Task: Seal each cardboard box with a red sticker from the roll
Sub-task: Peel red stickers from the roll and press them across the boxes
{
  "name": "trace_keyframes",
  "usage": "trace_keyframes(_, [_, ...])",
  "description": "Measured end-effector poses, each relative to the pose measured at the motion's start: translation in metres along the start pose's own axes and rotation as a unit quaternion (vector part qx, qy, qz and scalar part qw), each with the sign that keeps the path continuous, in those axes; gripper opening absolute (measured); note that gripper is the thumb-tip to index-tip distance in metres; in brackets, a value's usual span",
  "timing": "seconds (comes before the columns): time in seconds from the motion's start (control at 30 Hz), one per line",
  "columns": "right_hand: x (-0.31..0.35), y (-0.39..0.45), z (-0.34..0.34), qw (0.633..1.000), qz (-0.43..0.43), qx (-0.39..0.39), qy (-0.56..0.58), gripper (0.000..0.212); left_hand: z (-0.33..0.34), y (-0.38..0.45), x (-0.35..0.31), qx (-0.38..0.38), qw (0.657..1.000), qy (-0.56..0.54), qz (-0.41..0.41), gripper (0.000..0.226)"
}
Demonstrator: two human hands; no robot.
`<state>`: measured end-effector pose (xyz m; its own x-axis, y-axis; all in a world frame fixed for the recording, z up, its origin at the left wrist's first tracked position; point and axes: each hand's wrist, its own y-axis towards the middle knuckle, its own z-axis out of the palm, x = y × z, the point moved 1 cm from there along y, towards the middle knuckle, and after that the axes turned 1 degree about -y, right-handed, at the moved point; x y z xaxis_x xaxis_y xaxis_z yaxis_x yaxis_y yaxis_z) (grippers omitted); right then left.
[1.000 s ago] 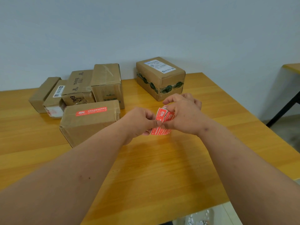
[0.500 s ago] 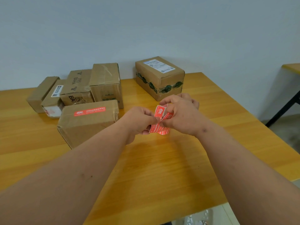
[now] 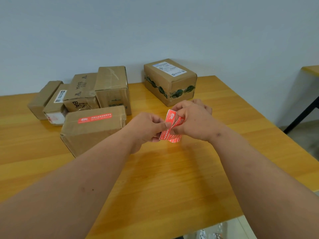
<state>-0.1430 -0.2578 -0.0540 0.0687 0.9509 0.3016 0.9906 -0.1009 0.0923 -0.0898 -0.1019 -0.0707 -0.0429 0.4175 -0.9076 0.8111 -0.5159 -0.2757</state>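
While both hands [image 3: 172, 125] pinch stickers [image 3: 170, 125], forearms converge.

Glossy varnished wooden table [image 3: 172, 178], matt brown cardboard boxes [image 3: 93, 133], shiny red stickers [image 3: 170, 125]

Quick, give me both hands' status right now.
Left hand: pinching the red sticker strip.
Right hand: fingers curled on the same red sticker strip, peeling at its upper end.
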Motion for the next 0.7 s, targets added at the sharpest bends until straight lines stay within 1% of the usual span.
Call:
trace_keyframes(0.17, [-0.0005,0.0009,0.0024,1.000,-0.005,0.005,-0.010,0.025,0.0004,0.0013,0.0003,-0.004,1.000,0.027,-0.001,0.009])
trace_keyframes(0.27, [0.0001,0.0006,0.0037,1.000,-0.009,0.002,-0.012,0.023,0.0042,0.0031,0.0012,-0.010,0.999,0.045,-0.003,0.011])
trace_keyframes(0.33, [0.0005,0.0000,0.0036,1.000,-0.011,-0.001,-0.006,0.019,0.0059,0.0043,0.0021,-0.012,0.999,0.043,-0.013,0.012])
trace_keyframes(0.5, [0.0012,-0.0015,0.0050,1.000,-0.015,-0.010,-0.009,0.019,0.0083,0.0065,0.0029,-0.015,0.998,0.046,-0.027,0.014])
trace_keyframes(0.7, [0.0023,-0.0024,0.0052,0.999,-0.026,-0.027,-0.022,0.020,0.0083,0.0073,0.0037,-0.017,0.999,0.016,-0.040,0.015])
